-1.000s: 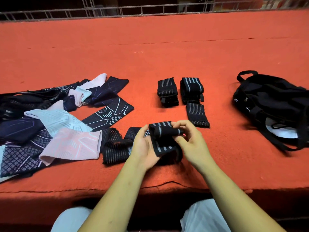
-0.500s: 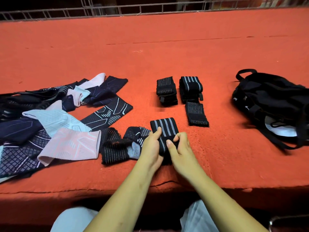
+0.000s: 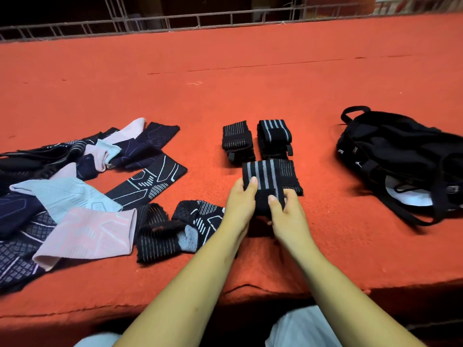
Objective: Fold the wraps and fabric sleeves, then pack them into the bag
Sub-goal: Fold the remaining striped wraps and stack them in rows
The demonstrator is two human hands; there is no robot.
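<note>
Alt text: The bare left forearm (image 3: 185, 286) and right forearm (image 3: 340, 284) reach forward from the bottom of the view and meet at a folded striped wrap (image 3: 269, 175). The left hand (image 3: 239, 204) grips the wrap's near left edge, thumb lying on top, fingers hidden beneath. The right hand (image 3: 288, 217) holds the wrap's near right side, thumb pressed on top, fingers curled round it. The two hands sit close together at the wrap's near end.

Four folded black wraps (image 3: 236, 136), one black bag (image 3: 390, 146), sleeves (image 3: 85, 231) too tangled to count.
</note>
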